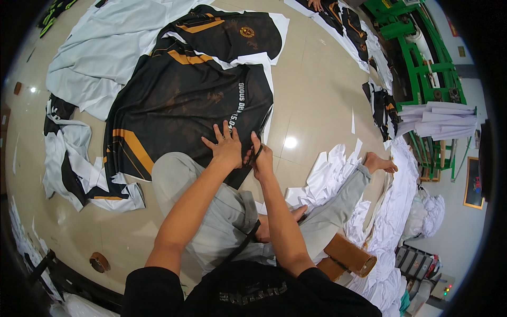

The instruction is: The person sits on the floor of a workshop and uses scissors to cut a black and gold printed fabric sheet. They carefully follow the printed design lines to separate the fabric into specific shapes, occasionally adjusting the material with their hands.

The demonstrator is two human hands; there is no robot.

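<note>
A black printed fabric panel (174, 105) with orange stripes, brown mottling and a line of white lettering is spread on the floor in front of me. My left hand (227, 149) lies flat on its near right part, fingers spread. Just to the right, at the panel's white-edged side, my right hand (263, 162) is closed round dark-handled scissors (257, 154). Their blades are mostly hidden by the hand and the cloth. Beyond the panel lies a second black and orange piece (227, 37) with a round gold emblem and a white border.
White cloth (105, 53) spreads at the far left, with black and white offcuts (74, 158) nearer. White scraps (327, 174) and a brown cardboard tube (351, 255) lie by my outstretched leg. A green machine frame (422, 68) stands right. Another person's hand (316, 5) shows at the top.
</note>
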